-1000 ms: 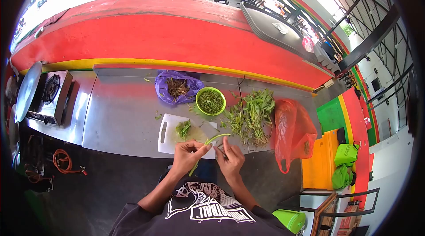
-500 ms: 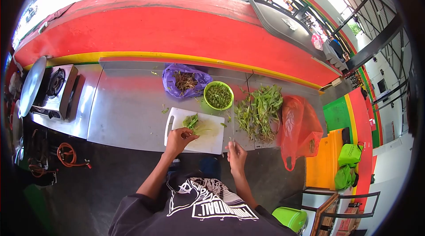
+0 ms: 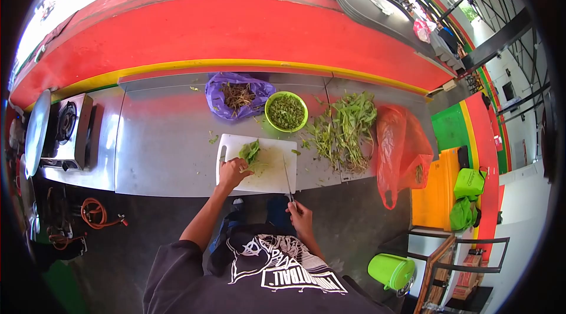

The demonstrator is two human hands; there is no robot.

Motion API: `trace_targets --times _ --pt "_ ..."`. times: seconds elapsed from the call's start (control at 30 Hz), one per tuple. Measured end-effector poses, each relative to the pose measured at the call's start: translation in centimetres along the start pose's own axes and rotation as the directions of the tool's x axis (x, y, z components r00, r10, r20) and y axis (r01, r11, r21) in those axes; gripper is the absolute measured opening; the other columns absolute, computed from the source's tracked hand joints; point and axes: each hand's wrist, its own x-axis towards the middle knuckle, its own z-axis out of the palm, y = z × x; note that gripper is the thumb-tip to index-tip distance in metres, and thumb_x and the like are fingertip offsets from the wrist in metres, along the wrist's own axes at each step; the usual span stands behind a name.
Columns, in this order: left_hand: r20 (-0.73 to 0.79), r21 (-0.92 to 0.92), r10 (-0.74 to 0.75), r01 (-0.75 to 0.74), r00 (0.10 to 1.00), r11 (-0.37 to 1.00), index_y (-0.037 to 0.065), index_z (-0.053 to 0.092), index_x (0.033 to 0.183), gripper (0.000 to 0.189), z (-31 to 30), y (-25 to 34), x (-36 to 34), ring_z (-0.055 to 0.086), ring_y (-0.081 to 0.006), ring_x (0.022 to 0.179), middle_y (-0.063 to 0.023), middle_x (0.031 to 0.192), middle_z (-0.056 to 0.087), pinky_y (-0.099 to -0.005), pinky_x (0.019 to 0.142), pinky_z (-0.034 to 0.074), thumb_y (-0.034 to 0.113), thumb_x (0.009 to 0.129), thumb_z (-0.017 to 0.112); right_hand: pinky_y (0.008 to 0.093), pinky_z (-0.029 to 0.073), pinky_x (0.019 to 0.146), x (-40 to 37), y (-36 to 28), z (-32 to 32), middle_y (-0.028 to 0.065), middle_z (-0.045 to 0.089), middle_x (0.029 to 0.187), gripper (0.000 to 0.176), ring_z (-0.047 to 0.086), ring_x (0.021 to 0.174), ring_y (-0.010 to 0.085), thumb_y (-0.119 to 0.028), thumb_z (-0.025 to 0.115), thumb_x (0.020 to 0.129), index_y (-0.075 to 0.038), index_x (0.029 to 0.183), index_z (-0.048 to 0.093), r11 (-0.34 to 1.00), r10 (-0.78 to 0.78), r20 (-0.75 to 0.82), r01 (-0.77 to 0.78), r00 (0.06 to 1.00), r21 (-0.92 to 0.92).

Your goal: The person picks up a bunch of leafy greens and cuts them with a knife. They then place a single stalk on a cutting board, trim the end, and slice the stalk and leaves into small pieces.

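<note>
My left hand (image 3: 234,173) is at the left part of the white cutting board (image 3: 274,182), its fingers closed on a small bunch of leafy greens (image 3: 250,151). In my right hand (image 3: 301,218), below the board's right corner, is a knife (image 3: 288,177) whose thin blade reaches up over the right side of the board. Behind the board stands a green bowl (image 3: 287,95) full of chopped greens. More long-stemmed greens (image 3: 355,131) lie on the steel table to the right of it.
A purple bag (image 3: 219,105) of stems and roots sits behind the board. A red plastic bag (image 3: 396,148) hangs over the table's right front edge. At the far left is a gas stove (image 3: 77,131). A red wall (image 3: 218,28) runs along the back.
The knife blade now shows over the board, and my right hand is lower and slightly left. My left hand has shifted a little left and up. The whole view has shifted slightly.
</note>
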Motion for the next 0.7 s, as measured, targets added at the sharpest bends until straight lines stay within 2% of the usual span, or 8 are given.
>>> trace_targets --times 0.2,0.3,0.4,0.5,0.53,0.6,0.63,0.7 --pt "0.078 -0.042 0.037 -0.034 0.996 0.999 0.013 0.071 0.082 0.028 0.6 -0.3 -0.2 0.067 -0.0197 0.077 -0.0015 0.081 0.069 -0.0392 0.081 0.040 0.037 0.076 0.083 0.0205 0.037 0.045 -0.5 1.1 -1.3 0.0016 0.069 0.078 0.039 0.048 0.054 0.0032 -0.026 0.069 0.095 0.001 0.124 0.066 0.998 -0.011 -0.064 0.007 0.998 -0.067" --pt "0.016 -0.046 0.095 -0.094 0.995 0.994 0.009 0.070 0.081 0.021 0.7 -0.3 -0.2 0.067 -0.0196 0.074 -0.0035 0.080 0.069 -0.0387 0.077 0.044 0.028 0.079 0.082 0.0218 0.040 0.051 -0.6 1.0 -1.7 0.0005 0.070 0.075 0.040 0.050 0.056 0.0027 -0.026 0.070 0.094 0.004 0.120 0.068 0.998 -0.024 -0.088 0.018 0.996 -0.063" --pt "-0.228 -0.302 0.156 -0.222 0.961 0.927 0.004 0.070 0.085 0.011 0.6 -0.1 0.0 0.068 -0.0208 0.068 -0.0075 0.083 0.070 -0.0348 0.062 0.051 0.010 0.080 0.078 0.0216 0.040 0.051 -0.6 1.0 -2.1 0.0008 0.070 0.075 0.039 0.050 0.057 0.0027 -0.026 0.070 0.094 0.004 0.119 0.068 0.999 -0.017 -0.092 0.012 0.996 -0.048" --pt "-0.248 -0.246 0.182 -0.244 0.951 0.938 0.006 0.072 0.085 0.010 0.0 0.9 -0.3 0.068 -0.0219 0.072 -0.0056 0.084 0.071 -0.0359 0.069 0.051 0.012 0.080 0.078 0.0211 0.039 0.051 -0.5 0.9 -2.4 0.0008 0.069 0.075 0.040 0.050 0.057 0.0025 -0.025 0.070 0.095 0.004 0.121 0.067 0.999 -0.008 -0.069 0.004 0.998 -0.053" --pt "-0.247 -0.246 0.180 -0.242 0.952 0.939 0.006 0.072 0.085 0.010 0.0 1.2 -0.6 0.068 -0.0219 0.072 -0.0056 0.084 0.071 -0.0359 0.069 0.051 0.012 0.080 0.078 0.0211 0.038 0.049 -0.4 1.0 -2.4 0.0011 0.068 0.074 0.040 0.049 0.055 0.0028 -0.025 0.069 0.096 0.003 0.125 0.065 0.996 -0.059 -0.060 0.055 0.996 -0.074" --pt "-0.090 -0.150 0.327 -0.337 0.941 0.930 0.009 0.071 0.084 0.009 0.4 1.7 -1.2 0.067 -0.0232 0.079 -0.0031 0.085 0.070 -0.0371 0.077 0.049 0.015 0.081 0.076 0.0210 0.038 0.048 -0.3 1.0 -2.5 0.0015 0.068 0.073 0.041 0.048 0.053 0.0031 -0.024 0.068 0.096 0.002 0.128 0.063 0.990 -0.110 -0.048 0.105 0.993 -0.096" --pt "-0.091 -0.150 0.323 -0.334 0.942 0.931 0.009 0.071 0.084 0.009 0.9 2.0 -1.6 0.067 -0.0232 0.079 -0.0031 0.085 0.070 -0.0371 0.077 0.049 0.015 0.081 0.076 0.0209 0.038 0.048 -0.4 0.9 -2.6 0.0015 0.067 0.073 0.041 0.049 0.053 0.0032 -0.023 0.067 0.097 0.002 0.129 0.062 0.986 -0.142 -0.042 0.137 0.989 -0.099" --pt "0.037 -0.042 0.372 -0.370 0.927 0.928 0.012 0.071 0.083 0.009 2.5 2.4 -2.4 0.066 -0.0231 0.084 -0.0009 0.085 0.069 -0.0384 0.081 0.047 0.020 0.083 0.074 0.0208 0.039 0.049 -0.2 1.2 -2.9 0.0015 0.067 0.072 0.042 0.049 0.054 0.0034 -0.023 0.067 0.097 0.002 0.130 0.061 0.980 -0.174 -0.033 0.170 0.984 -0.103"
